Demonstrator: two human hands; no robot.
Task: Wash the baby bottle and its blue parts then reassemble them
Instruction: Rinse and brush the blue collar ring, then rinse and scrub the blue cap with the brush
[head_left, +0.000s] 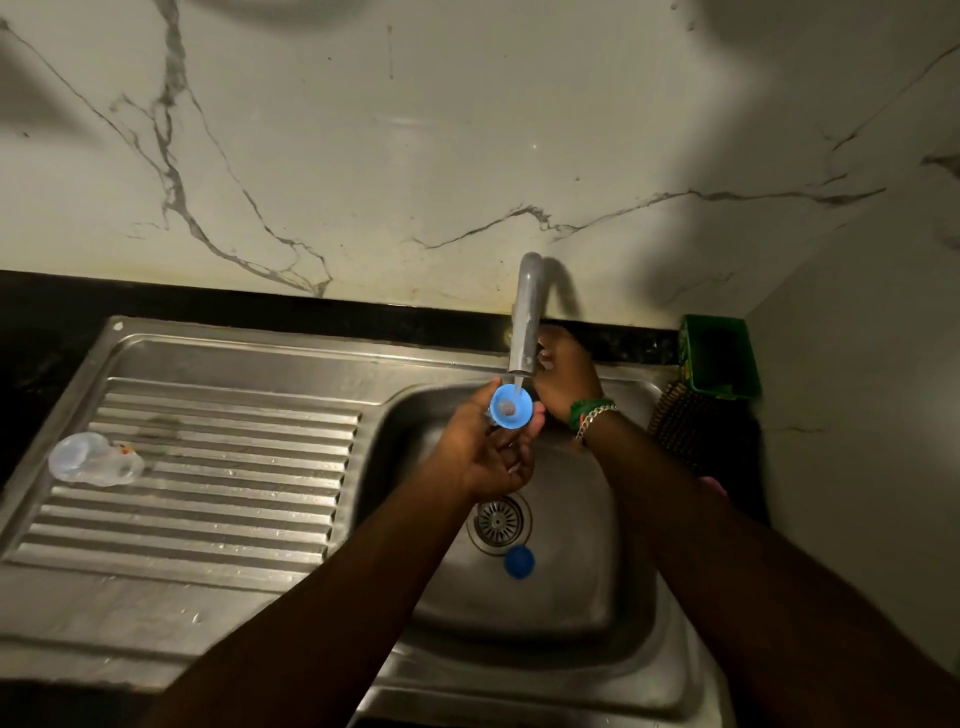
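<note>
Water from the grey tap (525, 317) runs into a blue bottle part (511, 407) that we hold open side up over the steel sink (545, 597), directly beneath the spout. Our left hand (485, 452) has its grip closed on this part, fingers curled around it from below. Our right hand (563, 376) reaches behind the spout, just beside the tap; its fingers are partly hidden there, and we cannot tell whether its grip is released or grasping something. A green band and a silver chain bracelet (595, 415) circle our right wrist. A second blue part (518, 561), round like a cap, lies on the sink floor just beside the drain strainer (498, 522). The clear baby bottle (93, 460) lies on its side on the ribbed draining board (208, 493), well apart from the basin, at the left. A green box (719, 356) sits at the back right corner of the dark worktop (52, 332), against the veined marble wall (415, 156).
</note>
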